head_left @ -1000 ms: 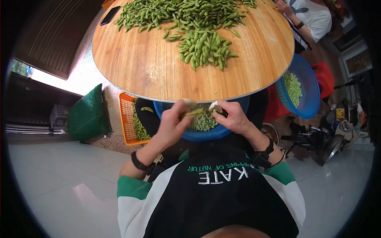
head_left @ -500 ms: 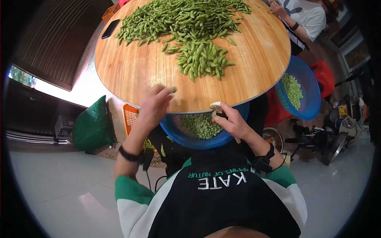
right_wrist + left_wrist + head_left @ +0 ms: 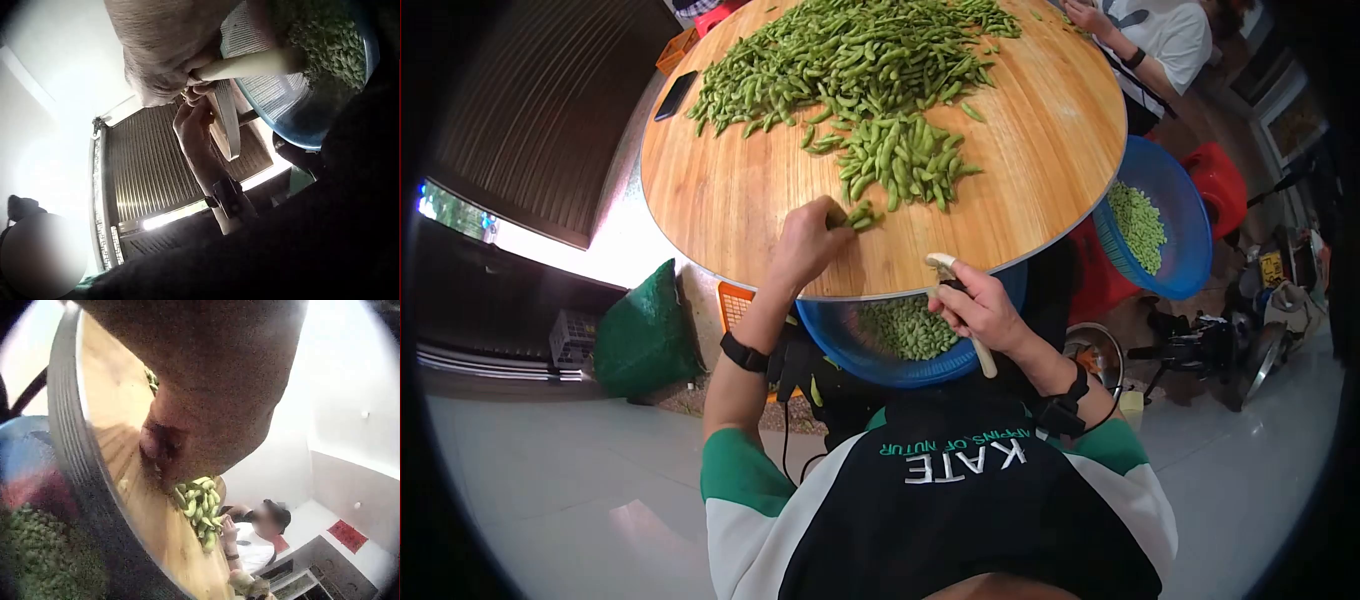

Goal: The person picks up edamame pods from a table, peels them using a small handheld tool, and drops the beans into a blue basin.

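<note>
My left hand [image 3: 805, 242] is over the near part of the round wooden table. Its fingers are curled at a few edamame pods [image 3: 863, 215], which stick out past the fingertips, just short of the small pod heap [image 3: 905, 160]. At the table's front edge, my right hand [image 3: 980, 308] grips a slim tool whose cream handle [image 3: 984, 358] points down toward me. The tool's working end is hidden in the fist. A pale cover [image 3: 940, 260] sits on a fingertip of that hand. Below, a blue basin [image 3: 850, 362] holds shelled beans [image 3: 915, 330].
A large pod pile [image 3: 830, 60] covers the table's far side, with a phone [image 3: 675, 96] at left. Another blue basin [image 3: 1185, 250] of beans stands at right, near a red stool [image 3: 1215, 190]. A person [image 3: 1165, 50] sits at far right. A green sack [image 3: 645, 340] lies at left.
My left hand has gone from above the basin, up and over the table edge, to the pods near the small heap. The right hand stays at the table edge, its tool handle now showing.
</note>
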`<move>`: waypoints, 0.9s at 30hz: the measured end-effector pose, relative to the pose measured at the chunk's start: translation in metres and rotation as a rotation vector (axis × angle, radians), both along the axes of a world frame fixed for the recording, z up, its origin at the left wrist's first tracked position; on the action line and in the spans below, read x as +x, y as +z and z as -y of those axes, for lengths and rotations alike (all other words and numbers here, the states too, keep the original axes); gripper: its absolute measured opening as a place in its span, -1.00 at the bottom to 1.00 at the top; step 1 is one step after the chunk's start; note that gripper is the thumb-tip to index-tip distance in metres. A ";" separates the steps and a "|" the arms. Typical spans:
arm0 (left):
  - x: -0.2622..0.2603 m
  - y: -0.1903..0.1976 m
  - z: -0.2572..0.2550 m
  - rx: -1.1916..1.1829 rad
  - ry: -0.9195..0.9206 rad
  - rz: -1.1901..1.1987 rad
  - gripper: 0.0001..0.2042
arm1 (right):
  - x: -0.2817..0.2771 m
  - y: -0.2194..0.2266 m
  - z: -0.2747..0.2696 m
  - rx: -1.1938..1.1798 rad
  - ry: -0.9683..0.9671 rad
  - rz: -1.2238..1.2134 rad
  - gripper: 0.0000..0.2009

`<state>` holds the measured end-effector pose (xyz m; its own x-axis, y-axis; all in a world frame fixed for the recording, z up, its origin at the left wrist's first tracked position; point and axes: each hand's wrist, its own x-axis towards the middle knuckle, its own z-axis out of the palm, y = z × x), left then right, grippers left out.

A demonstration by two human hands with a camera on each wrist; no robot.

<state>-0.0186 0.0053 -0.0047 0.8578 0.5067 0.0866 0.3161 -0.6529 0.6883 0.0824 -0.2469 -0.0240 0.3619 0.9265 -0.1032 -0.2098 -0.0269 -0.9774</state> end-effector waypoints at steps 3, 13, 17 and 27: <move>-0.004 -0.002 0.001 0.004 0.048 -0.037 -0.83 | -0.002 -0.001 -0.009 0.008 0.020 0.006 -0.60; -0.026 0.004 0.068 -1.030 -0.075 0.205 -0.83 | -0.004 0.007 -0.018 0.022 0.016 -0.231 -0.55; -0.027 0.003 0.087 -1.221 -0.054 0.215 -0.82 | -0.006 0.003 -0.014 0.124 0.096 -0.429 -0.57; -0.031 -0.018 0.092 -1.198 -0.049 0.321 -0.83 | -0.011 0.005 -0.009 0.124 0.113 -0.480 -0.62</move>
<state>-0.0492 -0.0863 -0.0227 0.9037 0.3793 -0.1988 0.0158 0.4344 0.9006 0.0711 -0.2378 -0.0190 0.1971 0.9730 -0.1200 -0.6384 0.0345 -0.7689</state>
